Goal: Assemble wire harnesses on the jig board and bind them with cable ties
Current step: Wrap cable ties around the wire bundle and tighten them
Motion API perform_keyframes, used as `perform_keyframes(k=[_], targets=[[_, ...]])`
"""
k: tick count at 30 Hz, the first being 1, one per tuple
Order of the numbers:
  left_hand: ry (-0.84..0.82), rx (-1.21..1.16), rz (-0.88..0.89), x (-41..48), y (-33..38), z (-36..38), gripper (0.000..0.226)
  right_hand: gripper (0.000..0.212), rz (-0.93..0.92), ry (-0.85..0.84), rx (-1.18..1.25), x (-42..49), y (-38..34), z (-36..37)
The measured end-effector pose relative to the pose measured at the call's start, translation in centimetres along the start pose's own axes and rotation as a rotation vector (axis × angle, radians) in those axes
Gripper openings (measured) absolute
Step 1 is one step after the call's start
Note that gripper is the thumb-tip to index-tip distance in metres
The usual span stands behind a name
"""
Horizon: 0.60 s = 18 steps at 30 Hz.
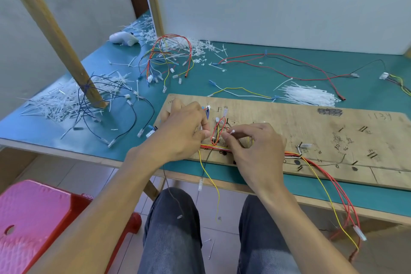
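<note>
So this one's mid-way, I'd say. The harness [293,154] is laid out on the board [311,127], which sits along the table's [244,78] near edge. Its main run goes left-right along the board's near edge, and loose tails drop off the near side of the table. A red loop sticks up toward the far edge, between the hands.

The right hand [258,147] pinches a white tie [232,132] between thumb and forefinger, with the rest of the fingers curled. The left hand [182,131] is curled too, thumb pressed to fingertips, apparently nipping the harness wires, though the contact is hidden.

I can't see any tie cinched on the board yet, so binding probably remains. Spare ties [309,96] wait just past the board's far edge.
</note>
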<state>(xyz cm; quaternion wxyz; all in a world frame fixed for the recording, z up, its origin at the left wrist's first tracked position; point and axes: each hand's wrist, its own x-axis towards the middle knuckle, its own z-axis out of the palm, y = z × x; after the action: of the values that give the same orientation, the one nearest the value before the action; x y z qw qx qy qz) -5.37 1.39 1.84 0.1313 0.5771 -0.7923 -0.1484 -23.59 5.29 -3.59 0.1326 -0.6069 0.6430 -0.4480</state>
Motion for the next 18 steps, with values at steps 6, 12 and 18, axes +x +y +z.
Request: perform_keyframes(k=[6,12,18], targets=[[0.082,-0.112,0.153,-0.7,0.2,-0.1,0.011,0.013,-0.068,-0.006,-0.112,-0.1,0.0,0.5],[0.141,-0.146,0.303,-1.1,0.0,0.1,0.010,0.011,-0.137,-0.039,-0.215,-0.2,-0.2,0.7],[0.154,-0.115,0.398,-1.3,-0.6,0.6,0.015,0.013,-0.161,-0.039,-0.249,-0.2,-0.3,0.8]])
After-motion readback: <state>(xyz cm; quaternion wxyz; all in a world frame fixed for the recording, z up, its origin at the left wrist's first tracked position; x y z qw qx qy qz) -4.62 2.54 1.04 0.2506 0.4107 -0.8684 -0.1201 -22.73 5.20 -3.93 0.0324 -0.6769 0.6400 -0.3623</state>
